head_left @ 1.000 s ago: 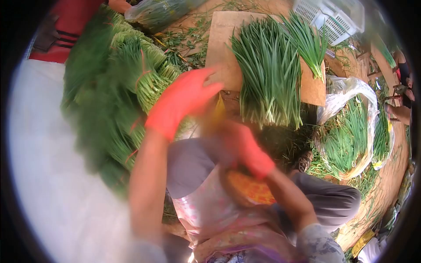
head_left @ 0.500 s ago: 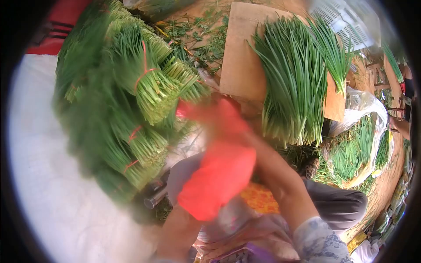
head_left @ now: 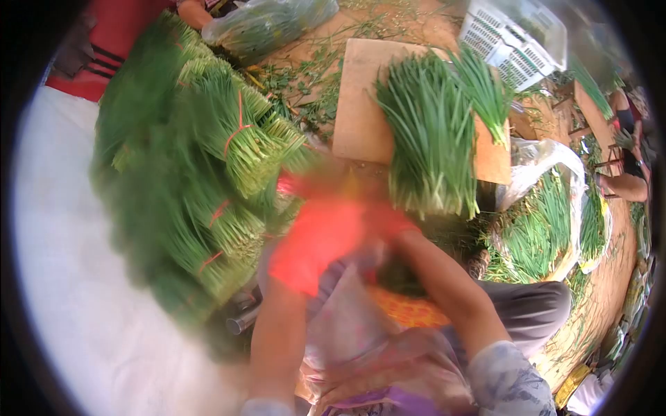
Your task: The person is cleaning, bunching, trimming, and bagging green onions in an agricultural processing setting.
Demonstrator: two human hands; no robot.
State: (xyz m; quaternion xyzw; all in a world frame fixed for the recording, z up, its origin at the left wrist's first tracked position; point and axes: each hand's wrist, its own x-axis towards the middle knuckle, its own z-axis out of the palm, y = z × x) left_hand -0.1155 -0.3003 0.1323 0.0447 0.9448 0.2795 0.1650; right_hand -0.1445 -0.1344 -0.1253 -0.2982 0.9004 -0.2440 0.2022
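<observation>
Both of my hands wear red gloves and are smeared by motion. My left hand (head_left: 316, 243) is close beside my right hand (head_left: 378, 211), above my lap. Fingers cannot be made out on either hand, nor can anything between them. Just beyond my right hand, a loose pile of garlic chives (head_left: 433, 139) lies on a tan board (head_left: 364, 97), cut ends toward me. To the left of my hands is a stack of chive bunches (head_left: 257, 156), several tied with red bands, partly blurred.
A white crate (head_left: 503, 48) stands behind the board. More chives (head_left: 538, 232) lie in clear plastic on the right. A filled plastic bag (head_left: 270, 28) is at the back, near another person's hand (head_left: 194, 12). White sheeting (head_left: 69, 243) covers the left side. Another person's arm (head_left: 624, 186) shows far right.
My left hand has moved up and a little left, nearer my right hand. My right hand has shifted slightly down. The view has turned a little; the board and crate appear further left.
</observation>
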